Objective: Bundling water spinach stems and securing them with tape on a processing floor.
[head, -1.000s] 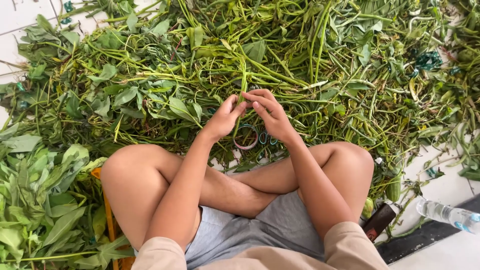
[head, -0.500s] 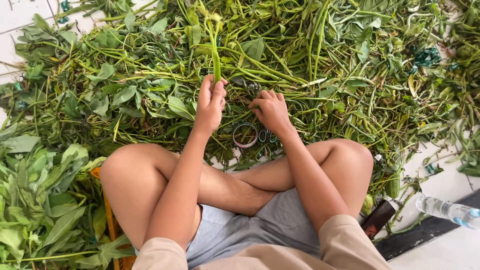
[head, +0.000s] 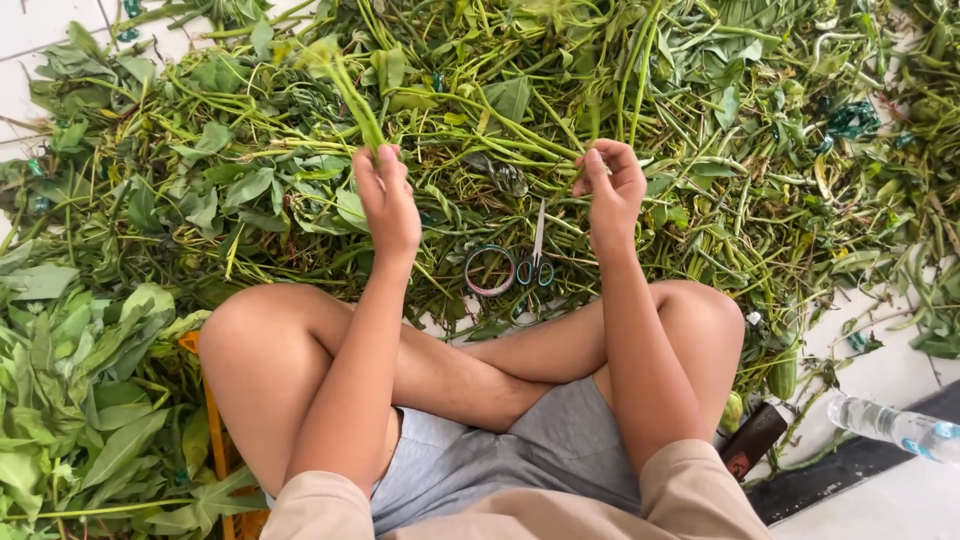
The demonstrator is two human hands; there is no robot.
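A: Status check. Our left hand (head: 388,200) is closed around a green stem (head: 352,95), lifted above the pile of greens (head: 620,90) toward the upper left of the frame. Our right hand (head: 612,185) is curled, fingertips pinched narrow; we cannot tell whether it holds a scrap of stem.

B: Hazards?

A: Two, in our judgement. The scissors (head: 537,262) lie blades-up just below and between the hands, half buried in stalks (the tape roll (head: 490,270) sits just beside them); a blind reach downward could meet the blades. Also, the stem could snap or slip if gripped only at its end.

B: Anything else at risk?

A: The water bottle (head: 895,428) at lower right lies on the floor, well apart from the hands. Low concern.

B: Differences from the earlier frame?

A: Half a second ago the left hand was flatter and nearer the centre; it has moved left with the stem tilted. The right hand has risen off the pile.
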